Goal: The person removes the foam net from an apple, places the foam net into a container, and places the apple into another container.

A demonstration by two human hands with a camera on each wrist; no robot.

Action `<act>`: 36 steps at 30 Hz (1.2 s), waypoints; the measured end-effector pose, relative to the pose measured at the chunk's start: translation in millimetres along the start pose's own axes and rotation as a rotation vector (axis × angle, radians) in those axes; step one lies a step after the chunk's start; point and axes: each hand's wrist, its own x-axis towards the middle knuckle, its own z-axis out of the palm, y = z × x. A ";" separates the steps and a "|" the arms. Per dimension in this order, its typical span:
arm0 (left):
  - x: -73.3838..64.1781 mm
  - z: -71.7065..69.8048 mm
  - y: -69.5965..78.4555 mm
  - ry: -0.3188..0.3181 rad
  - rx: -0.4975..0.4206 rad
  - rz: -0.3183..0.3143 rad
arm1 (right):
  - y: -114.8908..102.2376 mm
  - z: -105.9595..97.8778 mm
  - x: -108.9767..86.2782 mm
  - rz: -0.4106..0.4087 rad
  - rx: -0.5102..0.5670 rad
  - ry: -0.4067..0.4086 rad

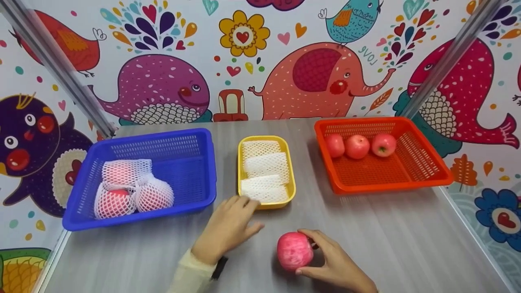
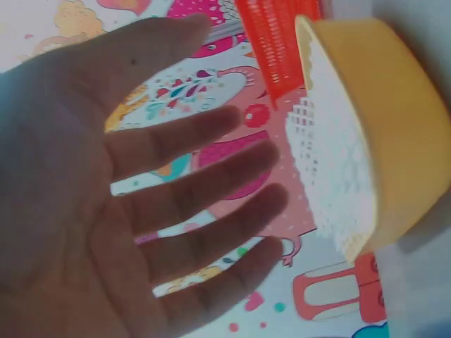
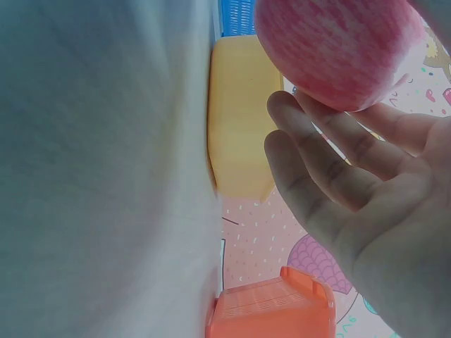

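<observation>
Lower centre of frame: bare apple in your right grip, thumb and fingers curled about its right side; whether apple touches tabletop, cannot tell. Your left grip, empty, fingers extended, at lower left corner of yellow basket, mid-frame. Step in hand, apparently: fetching foam net. Next move likely calls for pinching one net, spreading its mouth, sleeving apple; netted apples in blue basket, left of frame, suggest destination.

The apple is streaked pink-red, the mesh sleeves white, their tray yellow, the table streaked grey.
</observation>
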 end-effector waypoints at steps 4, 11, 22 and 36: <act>-37.2 -1.8 12.1 -0.022 -0.049 -0.045 | -2.1 -0.5 -0.7 0.068 0.001 -0.030; -74.4 -3.4 20.6 -0.197 -0.154 -0.206 | -2.5 -1.1 0.1 0.084 -0.006 -0.041; -79.5 -0.8 19.5 -0.240 -0.197 -0.252 | -0.8 -6.8 3.8 -0.030 -0.057 0.020; -75.3 0.9 16.0 -0.363 -0.301 -0.305 | 13.2 -150.2 57.3 0.000 -0.417 0.189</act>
